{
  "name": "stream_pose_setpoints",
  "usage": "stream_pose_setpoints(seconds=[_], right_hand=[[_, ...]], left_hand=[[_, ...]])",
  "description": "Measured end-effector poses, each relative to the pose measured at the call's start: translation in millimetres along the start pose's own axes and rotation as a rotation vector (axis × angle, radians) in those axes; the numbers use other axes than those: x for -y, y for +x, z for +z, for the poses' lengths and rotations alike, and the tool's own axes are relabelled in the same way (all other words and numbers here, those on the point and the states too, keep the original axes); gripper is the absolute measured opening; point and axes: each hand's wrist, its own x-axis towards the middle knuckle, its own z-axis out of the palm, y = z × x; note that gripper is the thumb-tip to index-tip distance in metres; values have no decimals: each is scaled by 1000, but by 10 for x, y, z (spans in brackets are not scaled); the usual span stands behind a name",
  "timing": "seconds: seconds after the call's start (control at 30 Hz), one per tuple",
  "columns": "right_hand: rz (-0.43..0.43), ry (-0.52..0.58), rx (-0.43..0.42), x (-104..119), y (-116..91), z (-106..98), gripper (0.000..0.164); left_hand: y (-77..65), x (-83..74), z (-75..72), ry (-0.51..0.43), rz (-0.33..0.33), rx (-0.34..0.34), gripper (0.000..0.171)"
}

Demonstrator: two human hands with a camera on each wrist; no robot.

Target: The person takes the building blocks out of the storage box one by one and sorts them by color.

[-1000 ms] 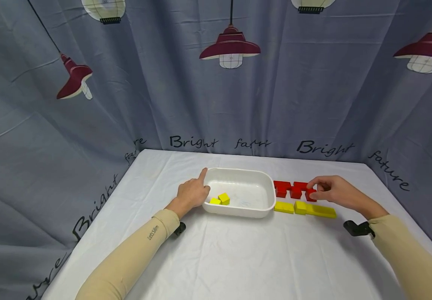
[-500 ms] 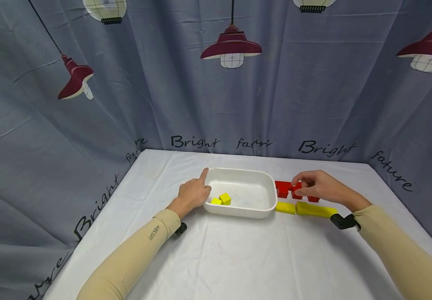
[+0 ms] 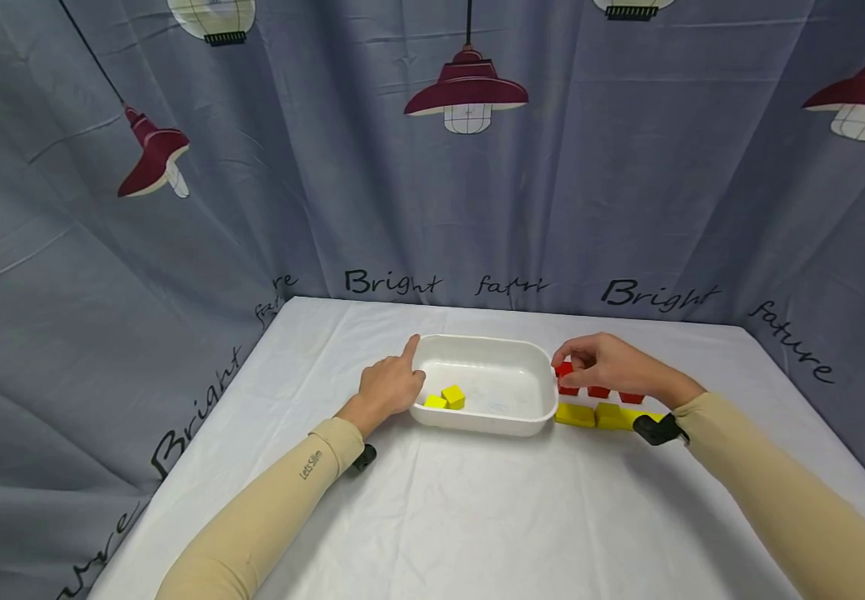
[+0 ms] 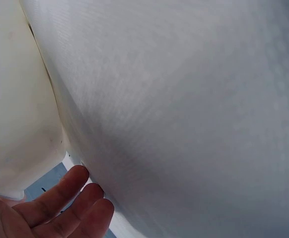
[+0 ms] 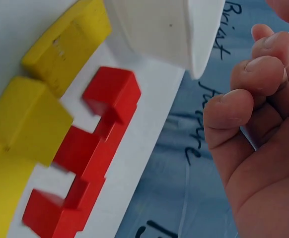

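My left hand (image 3: 389, 385) rests against the left end of a white tray (image 3: 488, 424), its index finger extended along the rim. In the left wrist view, the relaxed fingers (image 4: 92, 196) lie low beside the tray wall (image 4: 23, 99). My right hand (image 3: 612, 365) hovers over the left end of a row of red blocks (image 3: 569, 386), close to the tray's right rim. The right wrist view shows that hand (image 5: 263, 144) loosely curled, with nothing visible between its fingers; the thumb is mostly cut off. Two yellow cubes (image 3: 453, 397) lie inside the tray at its left.
In front of the red row lie yellow blocks: a short flat one (image 3: 575, 415), a cube (image 5: 33, 121) and a longer bar (image 3: 644, 416) partly hidden by the right wrist. A white cloth covers the table (image 3: 432, 517). A grey printed curtain (image 3: 372, 183) hangs behind.
My right hand has moved left along the red blocks, from the right end of the row to the end beside the tray. The left hand and tray stay put.
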Motion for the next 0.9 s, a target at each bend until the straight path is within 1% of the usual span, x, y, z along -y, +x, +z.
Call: stream_pose_setpoints(seconds=[0.1,0.2,0.3,0.6,0.9], right_hand=[[-16,9,22,32,80,26,34],[-30,23,44,58,161,57,29],[-38,32,60,89,242,84,27],[-76,68,117,194,467,161,32],[-83,84,154,273,691,251,41]], left_hand=[[-4,-1,-1,3,0,-2,68],[-5,-3,-1,3,-1,-2,68],[-4,-7,0,7,-4,-2,67],[4,-13,-4,9,-1,6,68],[-4,-6,-9,11,-1,2,68]])
